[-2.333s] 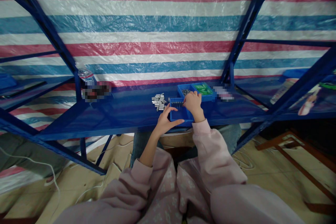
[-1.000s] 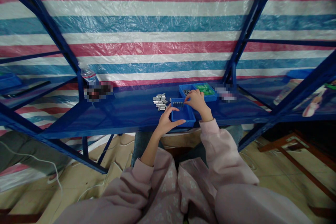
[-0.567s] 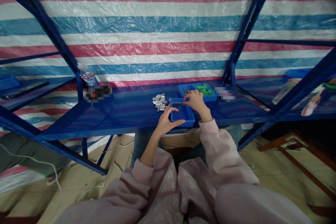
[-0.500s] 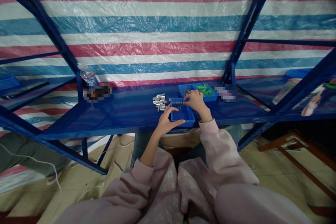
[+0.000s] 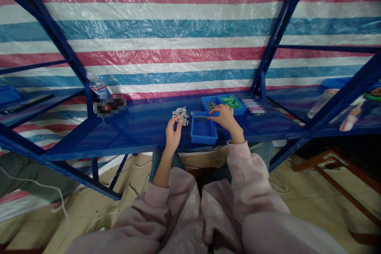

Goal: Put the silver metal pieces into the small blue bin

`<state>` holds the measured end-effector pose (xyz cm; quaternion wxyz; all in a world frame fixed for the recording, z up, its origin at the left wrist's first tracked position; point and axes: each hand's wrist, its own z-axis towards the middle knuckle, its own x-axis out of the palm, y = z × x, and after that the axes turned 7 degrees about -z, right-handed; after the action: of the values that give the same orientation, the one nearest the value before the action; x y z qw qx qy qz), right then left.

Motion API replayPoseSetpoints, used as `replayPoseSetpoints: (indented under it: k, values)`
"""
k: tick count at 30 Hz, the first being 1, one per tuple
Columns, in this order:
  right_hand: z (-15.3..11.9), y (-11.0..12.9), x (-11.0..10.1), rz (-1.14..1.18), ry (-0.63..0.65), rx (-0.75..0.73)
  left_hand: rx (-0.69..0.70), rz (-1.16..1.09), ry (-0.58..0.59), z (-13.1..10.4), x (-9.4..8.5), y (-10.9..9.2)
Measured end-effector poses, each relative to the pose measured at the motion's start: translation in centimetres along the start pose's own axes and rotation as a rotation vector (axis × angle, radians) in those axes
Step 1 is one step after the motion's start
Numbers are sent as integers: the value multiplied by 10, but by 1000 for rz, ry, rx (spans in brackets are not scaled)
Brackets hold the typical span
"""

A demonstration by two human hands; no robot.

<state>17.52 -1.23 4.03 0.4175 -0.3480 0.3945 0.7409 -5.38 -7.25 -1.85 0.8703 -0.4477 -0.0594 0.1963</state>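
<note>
My left hand [image 5: 173, 133] is at the near edge of a pile of silvery metal cylinders [image 5: 182, 113], its thumb and forefinger curved close together; whatever lies between them is too small to make out. An open blue tray [image 5: 204, 135] sits to its right with a row of small metal parts [image 5: 201, 117] along its far end. My right hand [image 5: 223, 117] is at the tray's far right corner, fingertips pinched beside that row. Behind it, a divided blue box holds small grey metal parts [image 5: 211, 105] and green pieces [image 5: 229, 102].
The blue shelf [image 5: 143, 127] carries a plastic bottle [image 5: 99, 87] and a blurred item at the left, and another blurred item right of the divided box. Blue metal posts [image 5: 275, 39] frame both sides. Striped sheeting hangs behind.
My left hand has let go of the blue tray and moved left to the metal cylinders. The tray sits slightly further left and straighter. My right hand has barely moved.
</note>
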Motion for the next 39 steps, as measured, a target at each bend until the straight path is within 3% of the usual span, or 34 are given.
replayPoseSetpoints:
  k: [3, 9, 18, 21, 28, 33, 39]
  values:
    - [-14, -1, 1, 111, -36, 57, -87, 223, -74, 6, -8, 9]
    - [-37, 0, 10, 399, -62, 54, -138, 608, -3, 7, -4, 12]
    - [-40, -4, 16, 447, -37, 65, -145, 658, -34, 5, -4, 13]
    - [-41, -4, 15, 452, -47, 64, -136, 577, -76, 6, -6, 14]
    - [-43, 5, 0, 439, -154, 44, -21, 152, -322, 3, -3, -3]
    - [-42, 29, -15, 652, -120, -39, -108, -217, -228, -3, 18, -27]
    - [-42, 48, -18, 903, 35, -82, -127, -269, -80, -11, 31, -46]
